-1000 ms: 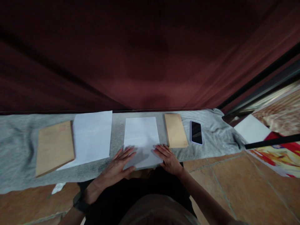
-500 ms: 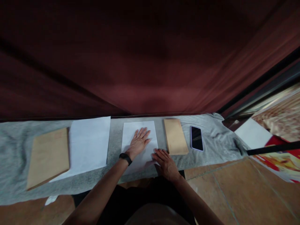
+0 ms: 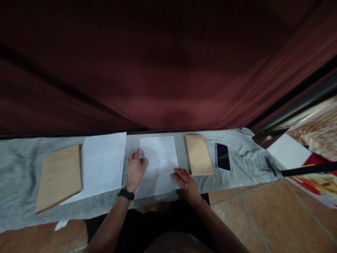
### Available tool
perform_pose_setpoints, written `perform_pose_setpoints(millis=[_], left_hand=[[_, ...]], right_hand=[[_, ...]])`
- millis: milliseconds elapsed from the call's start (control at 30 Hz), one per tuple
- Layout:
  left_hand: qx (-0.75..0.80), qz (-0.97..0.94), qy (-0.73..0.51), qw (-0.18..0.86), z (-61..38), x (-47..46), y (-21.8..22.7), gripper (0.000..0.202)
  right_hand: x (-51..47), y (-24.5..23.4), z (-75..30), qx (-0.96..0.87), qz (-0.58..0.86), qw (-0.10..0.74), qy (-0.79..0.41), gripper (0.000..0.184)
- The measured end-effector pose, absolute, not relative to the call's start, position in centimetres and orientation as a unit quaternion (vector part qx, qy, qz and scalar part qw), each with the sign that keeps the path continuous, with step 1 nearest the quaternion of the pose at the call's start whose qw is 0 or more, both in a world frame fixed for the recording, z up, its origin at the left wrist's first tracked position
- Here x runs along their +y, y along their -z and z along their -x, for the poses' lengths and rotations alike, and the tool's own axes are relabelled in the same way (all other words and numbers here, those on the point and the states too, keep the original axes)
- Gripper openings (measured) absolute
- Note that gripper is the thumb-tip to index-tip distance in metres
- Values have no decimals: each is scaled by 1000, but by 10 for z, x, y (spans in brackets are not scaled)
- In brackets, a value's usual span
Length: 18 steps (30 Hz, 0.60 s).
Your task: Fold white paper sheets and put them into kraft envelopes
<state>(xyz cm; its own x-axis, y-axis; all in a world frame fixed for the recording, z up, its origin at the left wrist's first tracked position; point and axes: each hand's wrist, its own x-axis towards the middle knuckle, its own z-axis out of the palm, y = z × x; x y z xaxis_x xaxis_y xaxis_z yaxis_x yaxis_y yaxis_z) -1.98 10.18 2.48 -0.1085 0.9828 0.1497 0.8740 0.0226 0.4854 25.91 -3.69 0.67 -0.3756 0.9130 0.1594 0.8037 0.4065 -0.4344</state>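
Observation:
A white sheet of paper (image 3: 160, 165) lies flat on the grey cloth in front of me, with a faint crease across it. My left hand (image 3: 135, 169), a dark band on its wrist, rests at the sheet's left edge. Its thumb and forefinger are apart over the paper and its other fingers are bent; no grip on the sheet shows. At the lower right edge of the same sheet, my right hand (image 3: 187, 184) lies with fingers stretched out, their tips touching the paper. Just right of the sheet is a stack of small brown envelopes (image 3: 200, 156).
Larger brown envelopes (image 3: 60, 175) lie at the left, overlapping more white paper (image 3: 104, 165). A phone (image 3: 223, 157) is at the right on the grey cloth (image 3: 244, 161). A dark red curtain (image 3: 168, 88) hangs behind; tiled floor (image 3: 250, 211) shows in front.
My left hand has moved from lying spread on the middle of the sheet to its left edge, its fingers now more bent. My right hand has stayed at the right edge.

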Motion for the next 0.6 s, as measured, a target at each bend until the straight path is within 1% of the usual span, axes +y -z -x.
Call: perform_pose_setpoints(millis=[167, 267, 367, 433, 500, 600], left_hand=[[731, -605, -269, 163, 17, 117, -29, 56], [727, -604, -282, 164, 18, 120, -26, 50], [725, -604, -292, 157, 17, 117, -24, 43], [719, -607, -300, 156, 16, 116, -24, 40], [718, -607, -302, 157, 14, 114, -25, 38], [716, -617, -286, 159, 14, 111, -30, 38]], right_hand=[[-38, -7, -258, -814, 528, 200, -136, 77], [-43, -4, -262, -815, 522, 210, -138, 80], [-46, -2, -266, -789, 538, 250, -158, 80], [-41, -3, -263, -758, 559, 291, -168, 75], [-29, -8, -252, -738, 570, 320, -165, 66], [5, -17, -226, -751, 565, 312, -139, 53]])
